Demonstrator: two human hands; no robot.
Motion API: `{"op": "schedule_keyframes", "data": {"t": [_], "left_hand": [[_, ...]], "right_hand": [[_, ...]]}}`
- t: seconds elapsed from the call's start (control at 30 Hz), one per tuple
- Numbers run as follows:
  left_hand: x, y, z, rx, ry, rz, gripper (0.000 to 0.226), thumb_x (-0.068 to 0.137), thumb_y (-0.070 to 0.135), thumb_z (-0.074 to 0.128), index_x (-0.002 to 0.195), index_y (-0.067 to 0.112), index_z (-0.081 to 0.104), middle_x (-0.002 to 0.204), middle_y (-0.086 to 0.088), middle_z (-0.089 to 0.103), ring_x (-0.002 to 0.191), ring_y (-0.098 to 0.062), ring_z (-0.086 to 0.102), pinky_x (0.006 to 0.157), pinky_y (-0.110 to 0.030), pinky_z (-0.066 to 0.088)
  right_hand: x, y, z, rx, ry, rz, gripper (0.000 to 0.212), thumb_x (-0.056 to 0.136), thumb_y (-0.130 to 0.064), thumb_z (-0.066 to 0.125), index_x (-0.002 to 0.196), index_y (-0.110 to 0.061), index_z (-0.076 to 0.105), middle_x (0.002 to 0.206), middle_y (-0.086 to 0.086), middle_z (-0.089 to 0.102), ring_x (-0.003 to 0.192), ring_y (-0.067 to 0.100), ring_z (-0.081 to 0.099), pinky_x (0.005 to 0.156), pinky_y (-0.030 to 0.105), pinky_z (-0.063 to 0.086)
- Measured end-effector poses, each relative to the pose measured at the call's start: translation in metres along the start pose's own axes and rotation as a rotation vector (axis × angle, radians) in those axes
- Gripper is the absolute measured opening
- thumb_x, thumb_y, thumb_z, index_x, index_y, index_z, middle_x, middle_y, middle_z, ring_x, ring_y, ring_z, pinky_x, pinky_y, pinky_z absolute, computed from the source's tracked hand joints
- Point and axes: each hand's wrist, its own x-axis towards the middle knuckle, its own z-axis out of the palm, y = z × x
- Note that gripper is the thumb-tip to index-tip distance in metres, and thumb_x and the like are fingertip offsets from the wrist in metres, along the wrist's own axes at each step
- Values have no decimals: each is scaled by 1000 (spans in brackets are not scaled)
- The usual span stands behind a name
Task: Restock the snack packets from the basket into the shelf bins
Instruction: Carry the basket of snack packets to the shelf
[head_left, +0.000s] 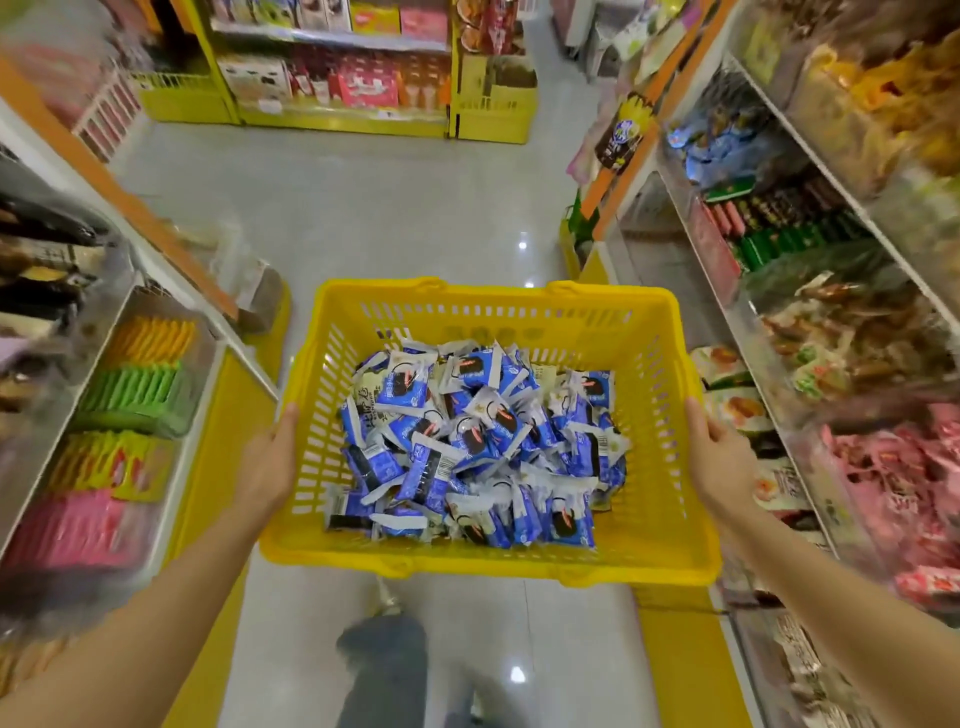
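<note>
Your left hand (270, 457) is clamped on the left wall of the yellow basket (488, 564), thumb hooked over the rim, and your right hand (722, 462) is clamped on the right wall the same way, so the whole load hangs between two side grips while the handles lie folded on the rim. Inside the basket sit the snack packets (478, 447), a loose blue-and-white heap piled toward the near wall, none of them in a bin yet. That's your first risk: the moment you free one hand to pick, the basket rests on a single side grip and can tip, and slick loose packets would slide straight out onto the floor (363, 208). Right of the basket, the shelf bins (883, 467) stand close, and its far right corner looks near enough to clip the shelf edge and jolt your hold. Left of the basket, more bins (130, 395) hold orange, green and pink packs, so a hurried drop could land in the wrong one. Beyond the basket's far right corner there's a blue heap (727, 150) that may be the match, though it's too blurred to be sure.
</note>
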Motion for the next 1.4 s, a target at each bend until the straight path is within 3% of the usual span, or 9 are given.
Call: {"op": "schedule_keyframes", "data": {"t": [0.07,0.27,0.33,0.4,0.53,0.7,0.9,1.03,1.4], "left_hand": [[43,12,-2,26,0,1,58,95,54,31,76,6,58,77,-17,55,73,-29,51,66,-38,35],[154,64,2,101,-43,46,48,96,53,30,58,24,37,58,5,38,53,-12,36,53,-30,28],[193,79,8,103,-58,54,51,96,53,31,61,18,47,57,1,42,53,-15,40,53,-26,30],[230,97,18,143,-94,58,61,94,56,30,73,6,58,65,-10,53,61,-25,48,58,-35,36],[299,135,50,228,-108,72,72,93,61,26,73,0,59,77,-21,59,70,-32,52,69,-41,38],[371,182,89,195,-163,75,71,93,60,27,77,0,62,75,-17,60,75,-32,55,73,-41,40],[446,240,121,229,-228,179,51,96,52,29,67,17,51,58,-1,47,56,-20,42,54,-29,32],[506,266,137,251,-304,225,55,95,54,30,75,10,55,72,-10,53,69,-24,48,69,-34,35],[594,338,240,446,-500,377,52,93,57,32,70,15,53,74,-9,54,69,-24,48,71,-35,35]], "right_hand": [[22,-23,24,1,0,13,54,94,-53,37,63,-8,39,62,10,43,61,22,41,53,35,26],[84,-78,82,20,14,114,57,93,-56,36,68,-7,51,65,8,51,68,25,49,62,35,34],[105,-92,100,35,11,132,59,94,-55,36,72,-3,54,68,12,53,70,26,51,65,36,37],[127,-102,114,54,23,149,57,95,-52,37,72,-4,56,69,11,54,72,25,52,65,36,39],[183,-122,138,49,73,202,58,95,-53,36,93,-2,64,90,15,62,87,29,57,81,38,42],[256,-151,158,48,108,247,63,94,-54,37,91,3,63,82,20,63,78,33,59,70,37,42],[309,-184,185,79,125,344,66,94,-54,37,88,8,59,76,17,58,71,27,54,65,36,40],[323,-197,210,69,201,435,59,95,-52,37,78,1,58,73,13,57,69,24,52,67,37,41],[324,-174,258,182,433,730,54,94,-51,40,72,-4,54,66,12,53,62,21,47,53,31,34]]}}
